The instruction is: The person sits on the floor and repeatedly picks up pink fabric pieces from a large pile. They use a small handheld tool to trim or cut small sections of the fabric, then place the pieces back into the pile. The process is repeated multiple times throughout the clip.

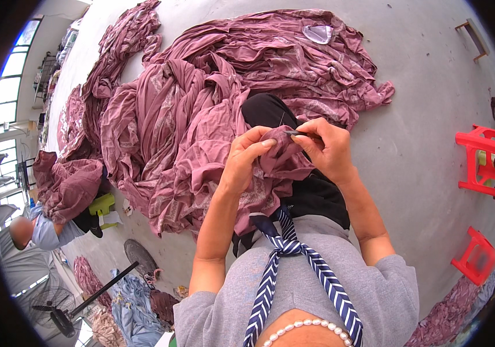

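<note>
A long mauve patterned cloth (172, 115) lies in heaped folds on the floor and runs up over my lap. With bent fingers, my left hand (247, 155) pinches a gathered edge of this cloth above my knees. Close beside it, my right hand (327, 147) is closed on a small dark metal tool (295, 132), whose tip points left at the cloth's edge. The tool's exact kind is hard to make out, since my fingers cover most of it. A dark thread-like line stands up near the pinched edge.
To the right are a red plastic stool (486, 162) and another red stool (476, 256). A seated person (56, 222) handles mauve cloth at the left. A fan (62, 321) stands lower left, near a blue cloth pile (134, 303). A white oval piece (318, 33) lies on the far cloth.
</note>
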Demonstrator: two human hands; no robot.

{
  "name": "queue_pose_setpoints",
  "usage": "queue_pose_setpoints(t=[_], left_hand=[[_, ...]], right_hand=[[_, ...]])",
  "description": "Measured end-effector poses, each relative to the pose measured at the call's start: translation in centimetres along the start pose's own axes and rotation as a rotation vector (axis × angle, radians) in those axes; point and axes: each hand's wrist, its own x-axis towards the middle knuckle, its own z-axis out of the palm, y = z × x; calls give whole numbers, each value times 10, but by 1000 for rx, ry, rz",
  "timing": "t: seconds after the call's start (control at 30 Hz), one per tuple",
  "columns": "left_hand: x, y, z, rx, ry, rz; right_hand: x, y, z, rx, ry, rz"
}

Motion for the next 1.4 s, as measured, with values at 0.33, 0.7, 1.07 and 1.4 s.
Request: queue_pose_setpoints(t=[0.33,0.7,1.07,1.4], left_hand=[[-1,1,-3,75,5,15],[0,0,-6,66,-76,-18],[-15,-12,-13,454,90,247],[-127,-61,-173,1095,1193,419]], right_hand=[[7,-9,-9,-10,-139,65],[7,-5,-10,-180,-153,-57],[-6,8,0,213,-256,375],[8,-21,31,185,-842,170]])
